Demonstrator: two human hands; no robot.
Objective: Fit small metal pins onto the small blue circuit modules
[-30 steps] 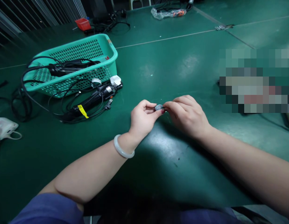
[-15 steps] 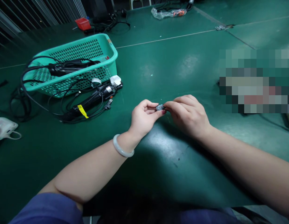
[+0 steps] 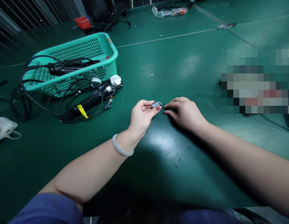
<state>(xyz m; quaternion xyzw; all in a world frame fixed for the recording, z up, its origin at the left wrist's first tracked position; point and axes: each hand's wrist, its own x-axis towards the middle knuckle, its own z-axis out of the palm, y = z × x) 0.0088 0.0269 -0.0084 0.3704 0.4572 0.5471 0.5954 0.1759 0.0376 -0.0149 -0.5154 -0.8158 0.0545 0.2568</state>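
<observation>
A small, pale grey, flat part with fine detail (image 3: 156,105), much like a tiny circuit board, is pinched between the thumb and fingers of my left hand (image 3: 142,115). It is held over the green table, and its exact kind is too small to tell. Just right of it, my right hand (image 3: 187,113) curls thumb and index finger toward each other in a pinch, with a narrow gap between them and the part. Something tiny and dark seems to sit at those fingertips, too small to name.
A green plastic basket (image 3: 113,60) with black corded tools stands at the left. In front of it lies a black handheld tool (image 3: 89,100) with cables and a yellow tag. A white device (image 3: 5,127) is at the left edge, a red tray (image 3: 83,23) farther back. A blurred-out patch covers the right.
My right hand has drawn slightly away from the small part, which both hands touched before. My left hand now holds it alone, turned and shifted a little left, with more of its face showing.
</observation>
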